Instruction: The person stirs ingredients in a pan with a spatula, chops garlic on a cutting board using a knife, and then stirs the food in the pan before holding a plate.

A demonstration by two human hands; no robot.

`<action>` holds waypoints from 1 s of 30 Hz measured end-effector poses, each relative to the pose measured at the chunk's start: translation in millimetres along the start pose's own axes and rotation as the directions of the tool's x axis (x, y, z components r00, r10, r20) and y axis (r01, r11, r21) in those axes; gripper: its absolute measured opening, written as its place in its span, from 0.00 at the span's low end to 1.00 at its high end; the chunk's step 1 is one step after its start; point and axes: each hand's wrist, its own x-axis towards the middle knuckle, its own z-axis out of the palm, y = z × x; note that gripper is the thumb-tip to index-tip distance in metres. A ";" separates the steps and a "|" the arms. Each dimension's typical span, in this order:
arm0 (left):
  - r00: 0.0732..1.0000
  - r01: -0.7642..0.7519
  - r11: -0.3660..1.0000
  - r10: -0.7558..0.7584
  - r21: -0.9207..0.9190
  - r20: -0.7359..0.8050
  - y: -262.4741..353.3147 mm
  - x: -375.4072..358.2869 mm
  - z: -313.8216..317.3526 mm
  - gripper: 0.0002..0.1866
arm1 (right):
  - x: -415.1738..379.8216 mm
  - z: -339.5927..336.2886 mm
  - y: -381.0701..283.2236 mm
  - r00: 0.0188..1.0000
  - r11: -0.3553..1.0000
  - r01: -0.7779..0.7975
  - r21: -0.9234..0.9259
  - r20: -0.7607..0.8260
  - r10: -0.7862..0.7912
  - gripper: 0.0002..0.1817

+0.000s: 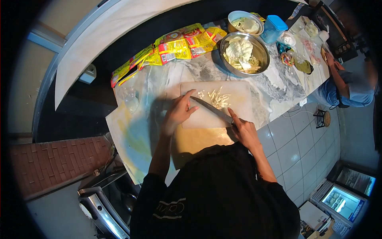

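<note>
A kitchen knife (212,108) is in my right hand (244,131), with the index finger stretched forward near the base of the blade. Its blade slants across the white cutting board (238,93), tip to the far left. My left hand (181,110) is over the board's left side, thumb and index finger apart, close to the knife tip and holding nothing. Pale thin-cut strips (219,98) form a loose heap just beyond the blade. A few smaller pale bits (200,95) lie near the tip.
Behind the board stands a steel bowl (264,65) with cabbage leaves (239,50). Yellow-red packets (175,49) line the back. Farther right are a blue container (273,28), a second bowl (232,16) and a plastic bag (287,38). Another person (350,87) works at the counter's far end.
</note>
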 end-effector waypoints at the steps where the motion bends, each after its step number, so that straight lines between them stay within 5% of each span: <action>1: 1.000 -0.006 0.999 0.005 -0.048 -0.016 -0.4 2.6 -2.1 0.30 | -1.0 -1.7 0.8 0.999 1.000 -0.025 0.009 0.023 0.024 0.45; 7: 0.950 -0.070 0.993 0.036 -0.098 -0.312 -5.1 4.1 -0.2 0.29 | -15.0 -16.8 23.0 0.991 0.974 -0.078 0.213 -0.086 0.099 0.34; 10: 0.956 -0.108 0.989 0.076 -0.099 -0.282 -10.6 1.2 15.8 0.28 | -18.1 -20.0 29.0 0.934 0.901 -0.195 0.387 -0.206 0.291 0.25; 16: 0.951 -0.139 0.977 0.178 0.165 -0.253 -16.4 19.8 36.3 0.30 | -15.3 -10.5 26.2 0.911 0.868 -0.204 0.453 -0.236 0.338 0.18; 30: 0.950 -0.165 0.986 0.165 0.021 -0.264 -3.8 39.0 42.7 0.12 | -4.1 32.8 44.8 0.876 0.754 -0.261 0.603 -0.180 0.447 0.18</action>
